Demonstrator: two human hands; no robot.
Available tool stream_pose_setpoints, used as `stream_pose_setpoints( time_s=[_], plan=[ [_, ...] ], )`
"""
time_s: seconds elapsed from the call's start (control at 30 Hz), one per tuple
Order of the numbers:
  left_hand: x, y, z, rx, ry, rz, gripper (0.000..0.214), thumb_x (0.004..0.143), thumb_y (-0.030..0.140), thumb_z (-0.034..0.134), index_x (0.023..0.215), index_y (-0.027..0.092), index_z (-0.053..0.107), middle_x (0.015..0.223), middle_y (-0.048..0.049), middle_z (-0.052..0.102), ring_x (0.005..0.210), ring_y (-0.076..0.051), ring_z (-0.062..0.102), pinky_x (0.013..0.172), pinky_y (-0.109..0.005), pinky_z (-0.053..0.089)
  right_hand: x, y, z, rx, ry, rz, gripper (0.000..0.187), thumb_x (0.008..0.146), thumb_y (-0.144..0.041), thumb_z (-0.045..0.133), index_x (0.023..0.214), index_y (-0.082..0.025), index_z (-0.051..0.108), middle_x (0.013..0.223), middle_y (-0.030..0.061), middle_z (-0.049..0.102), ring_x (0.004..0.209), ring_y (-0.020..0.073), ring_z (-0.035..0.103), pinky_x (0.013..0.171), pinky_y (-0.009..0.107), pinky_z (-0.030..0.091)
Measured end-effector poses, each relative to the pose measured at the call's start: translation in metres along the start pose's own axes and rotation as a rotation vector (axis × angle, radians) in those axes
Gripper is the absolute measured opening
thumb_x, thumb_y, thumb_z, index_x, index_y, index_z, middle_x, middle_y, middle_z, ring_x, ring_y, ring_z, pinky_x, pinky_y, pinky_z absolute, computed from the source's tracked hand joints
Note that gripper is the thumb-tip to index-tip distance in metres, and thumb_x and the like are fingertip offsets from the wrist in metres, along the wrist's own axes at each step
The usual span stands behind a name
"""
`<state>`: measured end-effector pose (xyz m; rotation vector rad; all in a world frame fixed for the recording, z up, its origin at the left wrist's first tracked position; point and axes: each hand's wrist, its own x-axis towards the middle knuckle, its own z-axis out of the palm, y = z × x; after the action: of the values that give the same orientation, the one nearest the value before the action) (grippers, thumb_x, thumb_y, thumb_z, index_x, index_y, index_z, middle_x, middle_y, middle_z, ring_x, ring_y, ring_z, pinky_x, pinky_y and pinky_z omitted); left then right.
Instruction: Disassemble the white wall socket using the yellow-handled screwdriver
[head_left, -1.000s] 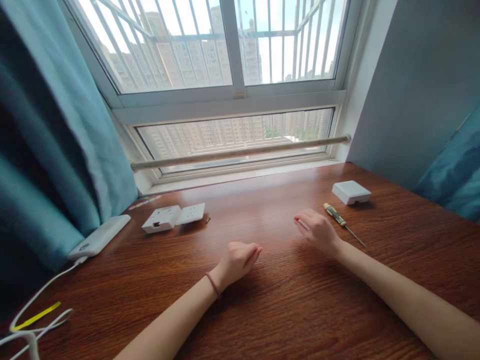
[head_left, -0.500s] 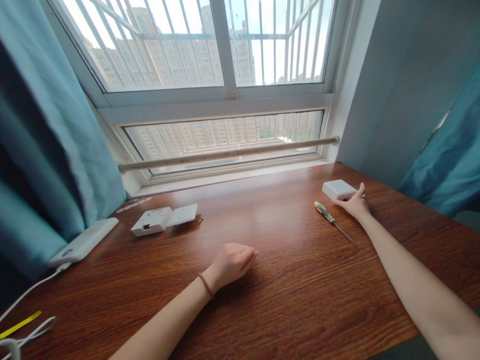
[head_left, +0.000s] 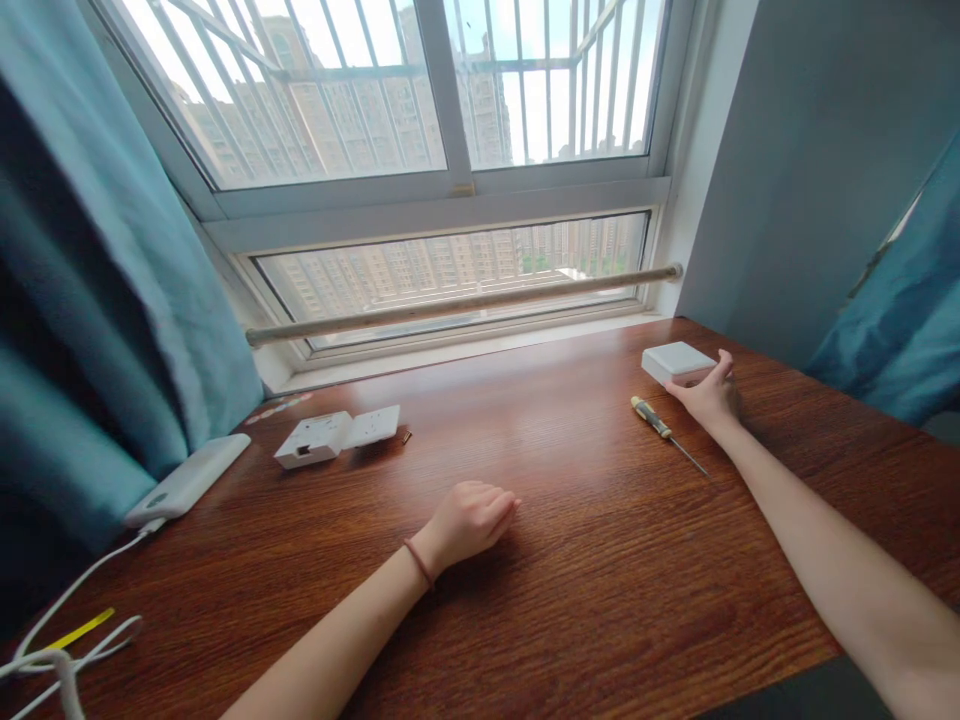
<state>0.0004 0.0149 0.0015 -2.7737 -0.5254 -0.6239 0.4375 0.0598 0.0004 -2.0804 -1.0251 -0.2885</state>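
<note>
My right hand reaches to the far right of the wooden table and grips the near side of a small white square box, fingers closed on its edge. A yellow-handled screwdriver lies just left of that hand. My left hand rests on the table near the middle, fingers loosely curled, holding nothing I can see. An opened white socket box with its faceplate lies at the far left.
A white power bank with a white cable sits at the left edge beside a teal curtain. A tiny screw lies next to the faceplate. A window with a rail runs behind the table.
My right hand went from the table's middle past the screwdriver to the white box and now holds its edge. The left hand stayed put. The view shifted slightly.
</note>
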Motion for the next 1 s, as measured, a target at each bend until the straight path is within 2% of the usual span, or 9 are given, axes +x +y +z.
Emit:
stream_pose_setpoints(
  time_s=[0.1, 0.17, 0.23, 0.33, 0.4, 0.47, 0.7, 0.9, 1.0],
  plan=[
    [-0.001, -0.002, 0.0, -0.053, -0.006, -0.049, 0.02, 0.089, 0.019, 0.04, 0.075, 0.017, 0.054, 0.06, -0.0006, 0.058, 0.055, -0.012, 0.054, 0.053, -0.025, 0.041, -0.022, -0.038, -0.011, 0.076, 0.04, -0.128, 0.1, 0.055, -0.054, 0.069, 0.131, -0.011, 0.021, 0.119, 0.0255, 0.047, 0.099, 0.0371, 0.054, 0.075, 0.045, 0.044],
    [-0.002, -0.002, 0.001, -0.126, 0.014, -0.114, 0.015, 0.089, 0.019, 0.041, 0.095, 0.017, 0.055, 0.077, -0.0053, 0.064, 0.071, -0.016, 0.061, 0.064, -0.027, 0.048, -0.049, -0.067, -0.018, 0.165, -0.03, -0.213, 0.1, 0.055, -0.055, 0.07, 0.132, -0.013, 0.021, 0.116, 0.022, 0.051, 0.097, 0.0346, 0.056, 0.074, 0.044, 0.046],
    [-0.001, 0.0, 0.004, -0.234, 0.048, -0.236, 0.031, 0.087, 0.022, 0.046, 0.118, 0.017, 0.044, 0.105, -0.0111, 0.062, 0.097, -0.02, 0.06, 0.082, -0.033, 0.049, -0.083, -0.094, -0.024, 0.294, -0.172, -0.313, 0.101, 0.055, -0.054, 0.07, 0.133, -0.015, 0.019, 0.111, 0.0179, 0.055, 0.092, 0.0311, 0.059, 0.074, 0.043, 0.048],
    [0.005, 0.01, 0.008, -0.463, 0.131, -0.519, 0.069, 0.08, 0.03, 0.059, 0.136, 0.019, 0.02, 0.135, -0.0149, 0.041, 0.124, -0.026, 0.042, 0.102, -0.043, 0.037, -0.139, -0.123, -0.032, 0.454, -0.378, -0.459, 0.099, 0.056, -0.049, 0.072, 0.133, -0.017, 0.02, 0.113, 0.0169, 0.055, 0.094, 0.0288, 0.06, 0.075, 0.04, 0.05],
    [0.011, 0.019, 0.008, -0.661, 0.193, -0.665, 0.082, 0.074, 0.034, 0.067, 0.136, 0.021, 0.016, 0.139, -0.0144, 0.035, 0.129, -0.027, 0.035, 0.106, -0.046, 0.031, -0.169, -0.132, -0.036, 0.521, -0.448, -0.496, 0.094, 0.058, -0.046, 0.072, 0.131, -0.017, 0.02, 0.112, 0.0161, 0.056, 0.096, 0.0277, 0.06, 0.076, 0.039, 0.05],
    [0.017, 0.028, 0.005, -0.872, 0.216, -0.714, 0.08, 0.072, 0.034, 0.069, 0.133, 0.021, 0.02, 0.135, -0.013, 0.041, 0.126, -0.026, 0.04, 0.105, -0.044, 0.033, -0.188, -0.135, -0.039, 0.544, -0.479, -0.516, 0.088, 0.06, -0.045, 0.072, 0.128, -0.017, 0.022, 0.111, 0.0157, 0.057, 0.098, 0.0279, 0.06, 0.08, 0.04, 0.05],
    [0.023, 0.028, -0.002, -1.083, 0.246, -0.77, 0.072, 0.066, 0.031, 0.075, 0.123, 0.02, 0.033, 0.123, -0.0097, 0.05, 0.115, -0.025, 0.048, 0.099, -0.04, 0.038, -0.201, -0.132, -0.043, 0.584, -0.591, -0.523, 0.068, 0.073, -0.035, 0.064, 0.124, -0.018, 0.024, 0.113, 0.0157, 0.057, 0.104, 0.027, 0.058, 0.085, 0.042, 0.049],
    [0.014, 0.014, 0.008, -0.891, 0.244, -0.855, 0.081, 0.051, 0.024, 0.081, 0.121, 0.02, 0.041, 0.117, -0.0077, 0.046, 0.114, -0.026, 0.045, 0.101, -0.042, 0.036, -0.2, -0.13, -0.045, 0.726, -0.642, -0.468, 0.046, 0.08, -0.021, 0.05, 0.122, -0.019, 0.029, 0.112, 0.0129, 0.058, 0.103, 0.02, 0.06, 0.088, 0.036, 0.05],
    [0.012, 0.01, 0.01, -0.944, 0.238, -0.836, 0.081, 0.054, 0.019, 0.079, 0.124, 0.02, 0.039, 0.121, -0.0087, 0.047, 0.114, -0.025, 0.047, 0.1, -0.041, 0.037, -0.199, -0.129, -0.044, 0.777, -0.683, -0.435, 0.044, 0.08, -0.015, 0.046, 0.12, -0.019, 0.029, 0.109, 0.012, 0.06, 0.098, 0.0176, 0.062, 0.087, 0.034, 0.051]
  ],
)
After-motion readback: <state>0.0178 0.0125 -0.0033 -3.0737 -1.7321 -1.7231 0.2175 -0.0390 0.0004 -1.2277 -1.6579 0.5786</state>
